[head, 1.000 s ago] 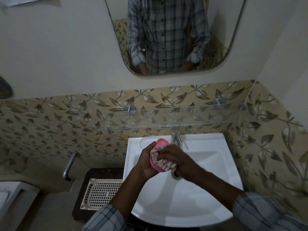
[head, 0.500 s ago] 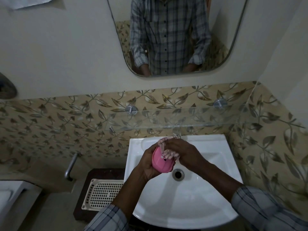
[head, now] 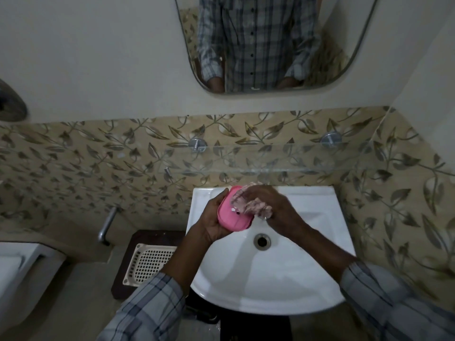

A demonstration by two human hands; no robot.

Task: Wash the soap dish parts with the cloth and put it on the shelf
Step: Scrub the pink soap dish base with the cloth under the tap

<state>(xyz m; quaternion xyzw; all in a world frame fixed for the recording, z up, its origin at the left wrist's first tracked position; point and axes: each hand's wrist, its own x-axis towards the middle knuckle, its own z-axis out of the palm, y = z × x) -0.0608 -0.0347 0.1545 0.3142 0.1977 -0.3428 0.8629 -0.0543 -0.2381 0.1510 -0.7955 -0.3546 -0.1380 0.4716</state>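
Note:
Over the white sink (head: 307, 279) my left hand (head: 211, 217) holds a pink soap dish part (head: 232, 219) by its left side, underside turned toward me. My right hand (head: 273, 205) presses a pink-and-white patterned cloth (head: 256, 205) against the upper right of the pink part. The cloth is bunched under my fingers. A cream perforated soap dish tray (head: 147, 264) lies on a dark stand left of the sink. A clear glass shelf (head: 307, 166) on two metal mounts runs along the tiled wall just above the sink.
The sink drain (head: 262, 240) is below my hands; the tap is hidden behind them. A metal pipe (head: 107, 225) sticks out of the wall to the left. A white fixture (head: 22, 271) sits at the lower left. A mirror (head: 270, 45) hangs above.
The cloth in my right hand has moved from the lower face of the pink part up to its top right. More of the pink underside now shows below the cloth.

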